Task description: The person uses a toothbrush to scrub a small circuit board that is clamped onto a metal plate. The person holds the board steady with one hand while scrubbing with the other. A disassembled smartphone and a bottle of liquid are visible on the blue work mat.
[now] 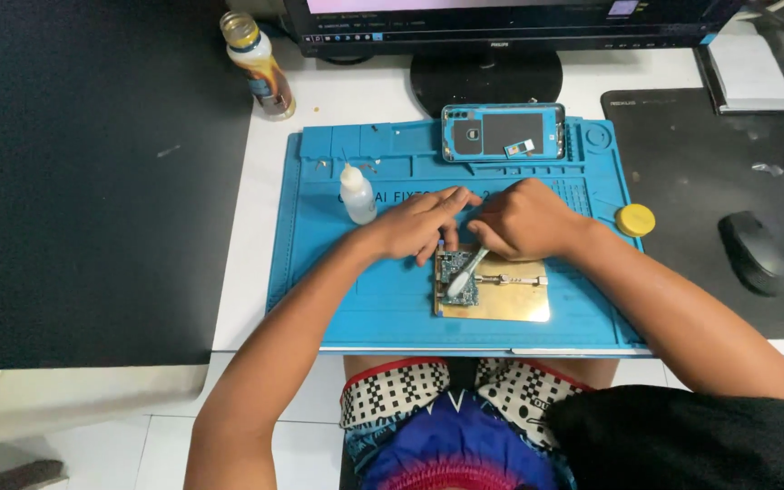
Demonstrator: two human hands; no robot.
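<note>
Blue and rubbery, a ridged work mat (383, 308) is being used as the base for everything on the white desk (256, 227). Near the mat's front edge, a flat brass-coloured holder plate (510, 299) is lying, and a small green circuit board (454, 269) is being kept on the plate's left end. The board is being steadied by the left hand (415, 222), whose fingers are lying nearly flat and close together, with the fingertips (460, 195) touching the right hand just behind the board. A slim pale tool (465, 275) is being held in the right hand (524, 218), which is curled tightly around its upper end; the tool's broad tip is being pressed on the board.

Towards the mat's back left, a small soft plastic dropper bottle (356, 192) of clear liquid with a white nozzle is standing upright. At the mat's back edge, an opened phone (504, 132) with a black inner face and a metallic frame is lying flat. At the mat's right edge, a round yellow tin (635, 220) is resting. Beyond the mat's back left corner, a glass bottle (259, 63) with a gold cap and a blue, white and orange label is standing. Right of the mat, a black mouse (755, 252) is sitting on a dark cloth pad (682, 181). Behind the mat, a monitor's round black foot (485, 77) is being seen.
</note>
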